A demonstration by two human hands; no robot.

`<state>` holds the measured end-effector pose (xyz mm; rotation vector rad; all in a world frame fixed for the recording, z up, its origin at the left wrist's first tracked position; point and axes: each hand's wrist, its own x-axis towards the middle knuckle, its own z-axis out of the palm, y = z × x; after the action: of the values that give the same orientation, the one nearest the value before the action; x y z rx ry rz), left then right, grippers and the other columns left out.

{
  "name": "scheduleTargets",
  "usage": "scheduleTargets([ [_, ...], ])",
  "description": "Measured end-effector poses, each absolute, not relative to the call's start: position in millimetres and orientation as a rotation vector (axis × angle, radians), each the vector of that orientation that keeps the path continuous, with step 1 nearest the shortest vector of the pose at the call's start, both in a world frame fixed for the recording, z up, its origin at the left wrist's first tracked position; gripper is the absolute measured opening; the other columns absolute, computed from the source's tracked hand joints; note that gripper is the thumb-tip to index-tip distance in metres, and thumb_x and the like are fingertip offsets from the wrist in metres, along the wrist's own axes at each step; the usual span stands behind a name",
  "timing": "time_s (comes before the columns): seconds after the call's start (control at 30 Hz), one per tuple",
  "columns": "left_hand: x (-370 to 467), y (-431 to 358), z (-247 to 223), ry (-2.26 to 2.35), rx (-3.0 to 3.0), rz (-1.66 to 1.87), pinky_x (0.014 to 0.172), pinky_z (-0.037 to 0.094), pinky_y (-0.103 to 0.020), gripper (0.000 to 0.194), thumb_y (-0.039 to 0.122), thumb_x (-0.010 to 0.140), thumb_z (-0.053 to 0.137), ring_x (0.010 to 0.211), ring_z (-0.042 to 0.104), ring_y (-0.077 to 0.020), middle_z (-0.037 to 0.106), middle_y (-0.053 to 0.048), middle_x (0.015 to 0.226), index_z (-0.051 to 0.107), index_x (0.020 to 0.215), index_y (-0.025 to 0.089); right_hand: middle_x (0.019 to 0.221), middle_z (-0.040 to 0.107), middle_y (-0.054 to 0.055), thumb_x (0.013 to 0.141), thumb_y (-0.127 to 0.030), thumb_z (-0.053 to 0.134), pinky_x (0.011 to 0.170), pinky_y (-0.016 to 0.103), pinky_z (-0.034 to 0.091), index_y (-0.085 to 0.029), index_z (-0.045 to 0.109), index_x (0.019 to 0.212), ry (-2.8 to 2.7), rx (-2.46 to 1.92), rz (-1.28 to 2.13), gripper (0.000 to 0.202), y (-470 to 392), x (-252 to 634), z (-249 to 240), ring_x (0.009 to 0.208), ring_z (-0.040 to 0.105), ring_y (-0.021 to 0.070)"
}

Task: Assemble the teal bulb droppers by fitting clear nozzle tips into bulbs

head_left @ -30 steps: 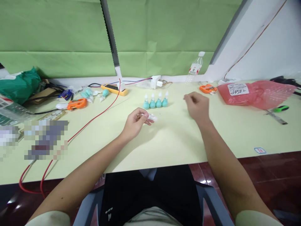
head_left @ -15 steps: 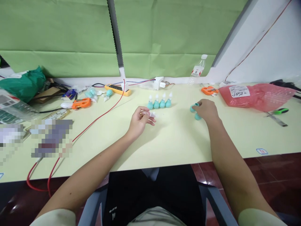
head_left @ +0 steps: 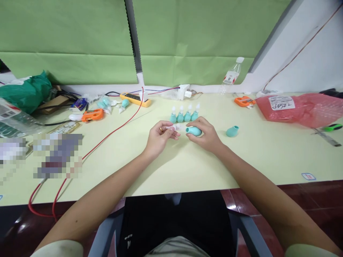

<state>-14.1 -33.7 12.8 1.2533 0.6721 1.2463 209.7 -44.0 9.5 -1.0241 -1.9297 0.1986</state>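
Note:
My left hand [head_left: 160, 137] pinches a small translucent white nozzle [head_left: 175, 127] near the middle of the table. Just right of it, my right hand [head_left: 205, 135] holds a teal bulb [head_left: 194, 131] by its sides, its open mouth facing the nozzle. A small gap separates the two pieces. Behind my hands, several teal bulbs [head_left: 180, 117] with white tips stand upright in a row. Another teal bulb [head_left: 232, 131], without a tip, lies to the right of my right hand.
Along the back are a yellow multimeter [head_left: 136, 100], a white adapter [head_left: 183, 92] and a plastic bottle [head_left: 233, 75]. An orange tool [head_left: 244, 101] and a red package [head_left: 300, 110] lie at right. A green bag [head_left: 26, 91] and another orange tool [head_left: 92, 115] are at left.
My right hand has come left from the two loose bulbs with one of them in its grip, close to my left hand. The other bulb remains on the table. The view has shifted slightly.

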Motion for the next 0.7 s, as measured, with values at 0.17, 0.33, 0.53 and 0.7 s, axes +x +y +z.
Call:
scheduleTargets([
  [0.17,-10.7,-37.1,11.1,0.653,1.326,1.202,0.078,0.063,-0.037,0.039,0.045,0.083,0.081,0.079,0.076,-0.0195,0.074,-0.006,0.085,0.07,0.104,0.014,0.093,0.057,0.007,0.088,-0.032,0.071,0.08,0.04,0.049,-0.023,0.068,0.095,-1.961,-1.03,0.225,0.011,-43.4,213.4,7.5,0.085,0.06,0.0233],
  [0.33,-10.2,-38.1,8.0,0.666,1.371,1.174,0.078,0.063,-0.037,0.04,0.047,0.082,0.082,0.078,0.075,-0.0189,0.075,-0.006,0.083,0.071,0.103,0.014,0.083,0.058,0.004,0.089,-0.027,0.066,0.073,0.036,0.044,-0.022,0.061,0.09,-2.149,-1.058,0.261,0.007,-46.3,216.2,10.8,0.078,0.056,0.0211],
  [0.53,-11.3,-38.4,5.9,0.649,1.399,1.132,0.072,0.063,-0.037,0.04,0.048,0.082,0.082,0.073,0.074,-0.019,0.074,-0.005,0.077,0.07,0.1,0.014,0.084,0.056,0.003,0.083,-0.021,0.064,0.07,0.033,0.041,-0.023,0.055,0.087,-2.229,-1.059,0.242,0.01,-45.9,217.6,9.9,0.076,0.054,0.02],
  [0.7,-11.3,-38.0,7.4,0.651,1.362,1.085,0.059,0.061,-0.034,0.042,0.052,0.082,0.081,0.06,0.071,-0.0174,0.073,-0.005,0.075,0.064,0.09,0.014,0.086,0.057,0.004,0.08,-0.014,0.06,0.069,0.032,0.041,-0.023,0.052,0.087,-2.244,-1.005,0.215,0.013,-46.5,214.1,7.8,0.076,0.055,0.0205],
])
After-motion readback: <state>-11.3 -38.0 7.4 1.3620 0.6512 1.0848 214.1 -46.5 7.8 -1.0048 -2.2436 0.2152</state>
